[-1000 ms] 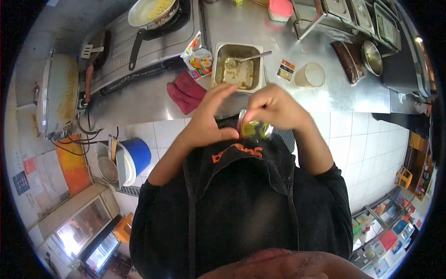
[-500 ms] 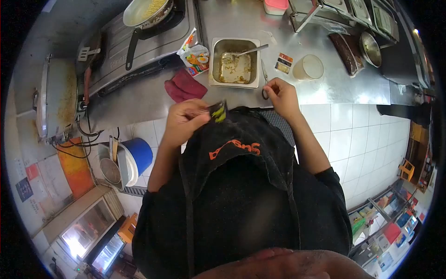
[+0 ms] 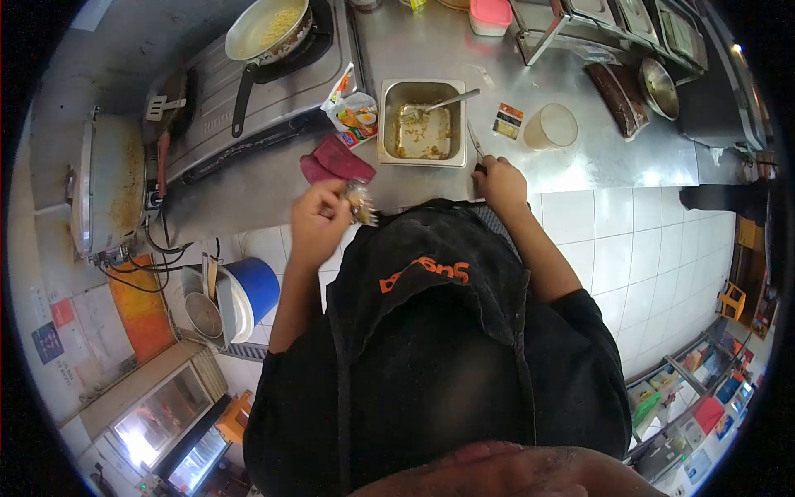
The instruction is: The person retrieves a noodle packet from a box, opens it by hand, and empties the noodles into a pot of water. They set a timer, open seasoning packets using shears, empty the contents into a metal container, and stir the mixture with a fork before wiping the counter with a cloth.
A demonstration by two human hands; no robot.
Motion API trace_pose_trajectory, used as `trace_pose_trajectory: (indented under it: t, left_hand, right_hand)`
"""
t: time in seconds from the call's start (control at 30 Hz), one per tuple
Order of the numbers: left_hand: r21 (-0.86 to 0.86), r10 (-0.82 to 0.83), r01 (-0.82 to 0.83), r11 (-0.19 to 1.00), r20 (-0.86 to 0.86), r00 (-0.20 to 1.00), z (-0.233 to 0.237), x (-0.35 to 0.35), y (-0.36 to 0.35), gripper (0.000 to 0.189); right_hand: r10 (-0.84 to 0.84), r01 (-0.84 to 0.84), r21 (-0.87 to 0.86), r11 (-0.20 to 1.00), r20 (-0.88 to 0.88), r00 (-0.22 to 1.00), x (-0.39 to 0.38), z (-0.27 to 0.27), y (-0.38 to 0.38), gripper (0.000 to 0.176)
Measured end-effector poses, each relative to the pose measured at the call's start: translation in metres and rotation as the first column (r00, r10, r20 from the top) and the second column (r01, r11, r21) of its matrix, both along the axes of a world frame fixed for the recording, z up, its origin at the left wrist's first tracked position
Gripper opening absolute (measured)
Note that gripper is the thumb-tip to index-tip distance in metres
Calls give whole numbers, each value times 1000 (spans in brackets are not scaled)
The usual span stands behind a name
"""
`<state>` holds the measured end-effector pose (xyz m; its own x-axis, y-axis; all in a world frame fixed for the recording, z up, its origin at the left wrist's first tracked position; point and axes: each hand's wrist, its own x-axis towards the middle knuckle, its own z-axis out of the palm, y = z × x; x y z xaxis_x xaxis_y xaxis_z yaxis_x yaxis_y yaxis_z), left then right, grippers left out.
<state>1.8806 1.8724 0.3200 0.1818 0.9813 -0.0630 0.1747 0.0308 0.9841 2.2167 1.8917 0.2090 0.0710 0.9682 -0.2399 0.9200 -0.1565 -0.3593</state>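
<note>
My left hand (image 3: 319,222) is closed on a small sachet (image 3: 360,204) with a jagged edge, held by the counter's front edge near a folded dark red cloth (image 3: 335,160). My right hand (image 3: 503,184) grips the dark handle of a pair of scissors (image 3: 474,139), whose silver blades point away from me over the counter. Between and beyond my hands stands a square steel pan (image 3: 386,153) with brown residue inside and a fork (image 3: 453,98) leaning on its rim. Another flat sachet (image 3: 508,121) lies right of the scissors.
A translucent cup (image 3: 551,127) stands to the right. Left of the steel pan is a printed food packet (image 3: 354,116). On the stove (image 3: 217,116) sits a frying pan (image 3: 240,43) with noodles, its handle toward me. A blue bucket (image 3: 255,286) stands below left.
The sachet in my left hand has turned, its dark green-marked face replaced by a shiny brownish one, and moved slightly left and down. My right hand has closed round the scissors' handle.
</note>
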Motion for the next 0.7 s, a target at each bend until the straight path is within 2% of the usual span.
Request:
trace_pose_trajectory:
  t: [0.07,0.1,0.17,0.27,0.37,0.47,0.5,0.6,0.67,0.7]
  left_hand:
    - [118,-225,231,966,-59,973,-12,9,-7,15]
    - [14,-279,279,960,112,954,-16,14,-14,16]
    - [-164,-310,418,893,450,837,-20,26,-26,17]
    - [-288,-214,346,893,405,889,-3,39,-25,17]
    - [-157,-389,398,904,86,917,-23,26,-21,14]
    - [-167,-218,226,960,70,974,-32,24,-17,8]
    - [-129,-150,177,976,195,969,-32,26,-14,9]
    - [-401,130,-12,916,269,954,-19,28,-12,8]
    - [-343,162,-26,939,373,913,-15,30,-5,10]
    - [-324,171,-24,946,433,885,-14,31,-1,11]
  right_hand:
    - [-33,34,-31,999,14,999,-1,2,2,30]
    - [-30,30,-34,999,10,1000,-1,1,4,29]
    - [-28,28,-45,999,-2,1000,0,-4,5,29]
    - [3,-3,-27,1000,-5,1000,2,-2,2,27]
    - [-27,28,-40,999,8,1000,0,-4,3,25]
    - [-59,59,-28,998,3,998,1,-20,5,22]
    - [-63,63,-52,997,-3,998,1,-15,6,23]
    - [-72,67,-88,994,-55,996,7,-6,6,25]
    - [-59,51,-65,997,-136,989,22,-9,5,27]
    - [-60,42,-96,995,-196,979,30,-7,7,34]
